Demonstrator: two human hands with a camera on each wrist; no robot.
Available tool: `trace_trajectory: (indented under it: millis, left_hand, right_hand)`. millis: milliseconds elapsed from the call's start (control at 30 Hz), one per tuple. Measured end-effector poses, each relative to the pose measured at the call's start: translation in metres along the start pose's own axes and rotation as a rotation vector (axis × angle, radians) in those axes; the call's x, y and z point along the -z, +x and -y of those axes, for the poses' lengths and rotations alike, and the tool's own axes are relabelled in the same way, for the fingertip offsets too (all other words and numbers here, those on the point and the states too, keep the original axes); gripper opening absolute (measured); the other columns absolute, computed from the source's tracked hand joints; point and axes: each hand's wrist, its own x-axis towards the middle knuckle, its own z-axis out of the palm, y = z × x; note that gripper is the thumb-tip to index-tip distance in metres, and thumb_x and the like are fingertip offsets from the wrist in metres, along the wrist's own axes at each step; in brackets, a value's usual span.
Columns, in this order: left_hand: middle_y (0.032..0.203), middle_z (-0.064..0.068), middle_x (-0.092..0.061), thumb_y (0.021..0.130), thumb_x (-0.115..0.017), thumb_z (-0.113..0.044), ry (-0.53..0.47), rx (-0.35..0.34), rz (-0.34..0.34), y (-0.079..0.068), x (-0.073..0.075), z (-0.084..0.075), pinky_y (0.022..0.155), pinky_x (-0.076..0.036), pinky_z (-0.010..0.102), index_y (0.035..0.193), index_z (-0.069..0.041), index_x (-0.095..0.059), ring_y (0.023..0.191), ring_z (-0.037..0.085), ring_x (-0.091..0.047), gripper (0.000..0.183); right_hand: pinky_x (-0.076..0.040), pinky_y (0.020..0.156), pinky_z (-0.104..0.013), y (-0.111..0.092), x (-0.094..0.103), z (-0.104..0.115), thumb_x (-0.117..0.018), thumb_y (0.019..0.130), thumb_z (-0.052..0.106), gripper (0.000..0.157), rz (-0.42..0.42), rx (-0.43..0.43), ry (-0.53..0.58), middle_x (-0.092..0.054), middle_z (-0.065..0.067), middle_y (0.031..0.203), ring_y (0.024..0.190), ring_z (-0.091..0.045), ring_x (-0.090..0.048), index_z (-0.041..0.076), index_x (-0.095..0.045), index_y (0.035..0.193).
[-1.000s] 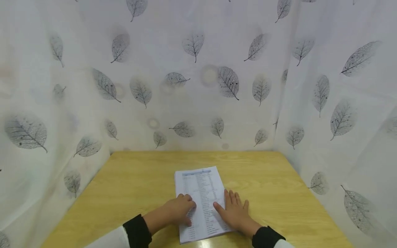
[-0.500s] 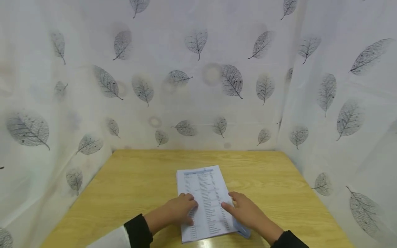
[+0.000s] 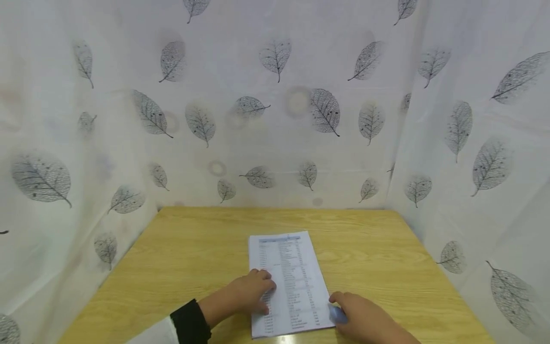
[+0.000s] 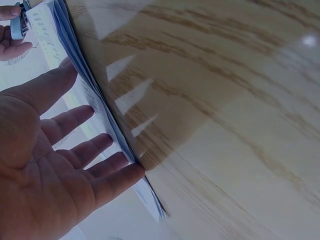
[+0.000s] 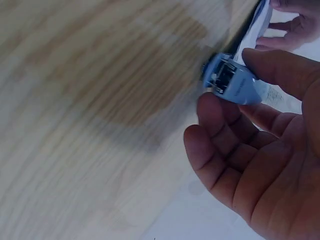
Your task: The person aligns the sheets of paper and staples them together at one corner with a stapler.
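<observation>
A stack of printed sheets (image 3: pixel 290 286) lies on the table, its top page carrying columns of text. My left hand (image 3: pixel 245 292) rests on the left side of the stack. In the left wrist view its fingers are spread and fairly straight, with the tips touching the paper's edge. By the near right edge of the stack, my right hand (image 3: pixel 365 315) holds a small light-blue stapler (image 5: pixel 242 85). The right wrist view shows the stapler's metal parts, with thumb and fingers around its body. From the head camera, the hand hides most of it.
A wooden table (image 3: pixel 206 239) with a light yellow grain stretches around the stack. White curtains (image 3: pixel 275 124) printed with grey leaves hang behind it and along both sides.
My right hand has lifted off the paper's right side, moved right and toward me, and taken hold of the stapler. The left hand stays on the stack.
</observation>
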Motion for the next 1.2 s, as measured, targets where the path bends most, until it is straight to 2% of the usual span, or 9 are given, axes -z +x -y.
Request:
trace_trajectory:
  millis: [133, 300, 467, 667, 767, 933, 1067, 1200]
  left_hand:
    - [0.147, 0.001, -0.054, 0.08, -0.083, -0.046, -0.027, -0.024, 0.008, -0.004, 0.002, -0.002, 0.11, -0.048, 0.042, 0.132, -0.029, -0.066, 0.135, 0.025, -0.05, 0.057]
    - [0.148, 0.0, -0.053, 0.081, -0.083, -0.043, -0.046, -0.049, 0.013, -0.008, 0.003, -0.003, 0.111, -0.046, 0.041, 0.131, -0.03, -0.066, 0.137, 0.024, -0.049, 0.054]
    - [0.15, -0.001, -0.052, 0.082, -0.083, -0.042, -0.061, -0.078, 0.02, -0.007, 0.0, -0.004, 0.111, -0.047, 0.042, 0.13, -0.031, -0.066, 0.14, 0.024, -0.046, 0.052]
    - [0.151, 0.002, -0.051, 0.085, -0.08, -0.043, -0.04, -0.127, -0.012, -0.011, -0.002, -0.008, 0.113, -0.045, 0.041, 0.13, -0.03, -0.066, 0.142, 0.025, -0.045, 0.049]
    - [0.151, 0.003, -0.051, 0.087, -0.079, -0.043, -0.028, -0.146, -0.039, -0.013, -0.002, -0.008, 0.112, -0.045, 0.039, 0.129, -0.029, -0.067, 0.141, 0.025, -0.046, 0.046]
    - [0.152, 0.003, -0.049, 0.09, -0.075, -0.043, -0.081, -0.132, -0.09, -0.012, -0.007, -0.001, 0.11, -0.048, 0.041, 0.126, -0.03, -0.067, 0.14, 0.025, -0.047, 0.039]
    - [0.156, 0.005, -0.046, 0.094, -0.069, -0.049, -0.094, -0.071, -0.133, -0.013, -0.005, 0.011, 0.11, -0.048, 0.048, 0.134, -0.026, -0.063, 0.142, 0.028, -0.045, 0.046]
    - [0.165, 0.01, -0.033, 0.093, -0.065, -0.06, -0.095, 0.007, -0.192, -0.016, -0.001, 0.024, 0.114, -0.038, 0.061, 0.15, -0.023, -0.051, 0.15, 0.037, -0.033, 0.07]
  right_hand:
    - [-0.054, 0.075, -0.04, 0.007, 0.009, -0.012, -0.078, 0.079, 0.016, 0.041, 0.02, -0.129, 0.08, -0.068, 0.002, 0.097, 0.081, -0.013, -0.056, 0.009, -0.065, 0.117]
    - [-0.055, 0.066, -0.036, 0.026, 0.019, -0.026, -0.079, 0.085, 0.017, 0.036, -0.047, -0.274, 0.171, -0.067, -0.005, 0.091, 0.079, -0.017, -0.061, 0.006, -0.062, 0.115]
    - [-0.055, 0.064, -0.034, 0.046, 0.016, -0.041, -0.077, 0.088, 0.017, 0.036, -0.102, -0.322, 0.217, -0.068, -0.009, 0.094, 0.082, -0.019, -0.064, 0.003, -0.06, 0.116]
    - [-0.057, 0.067, -0.036, 0.062, 0.009, -0.046, -0.076, 0.088, 0.02, 0.041, -0.107, -0.354, 0.242, -0.069, -0.012, 0.099, 0.087, -0.021, -0.066, 0.001, -0.059, 0.119]
    - [-0.057, 0.069, -0.037, 0.065, 0.006, -0.046, -0.077, 0.088, 0.022, 0.042, -0.112, -0.362, 0.233, -0.069, -0.012, 0.1, 0.087, -0.021, -0.065, 0.001, -0.059, 0.12]
    - [-0.057, 0.074, -0.04, 0.061, 0.006, -0.044, -0.076, 0.091, 0.03, 0.052, -0.132, -0.334, 0.199, -0.069, -0.012, 0.105, 0.089, -0.02, -0.064, -0.001, -0.057, 0.129]
    - [-0.055, 0.09, -0.054, 0.053, 0.01, -0.046, -0.07, 0.095, 0.042, 0.063, -0.177, -0.278, 0.122, -0.066, -0.018, 0.124, 0.111, -0.033, -0.065, -0.001, -0.054, 0.139]
    - [-0.041, 0.106, -0.068, 0.046, 0.012, -0.05, -0.068, 0.097, 0.042, 0.064, -0.268, -0.151, 0.03, -0.051, -0.025, 0.147, 0.134, -0.049, -0.049, 0.003, -0.052, 0.145]
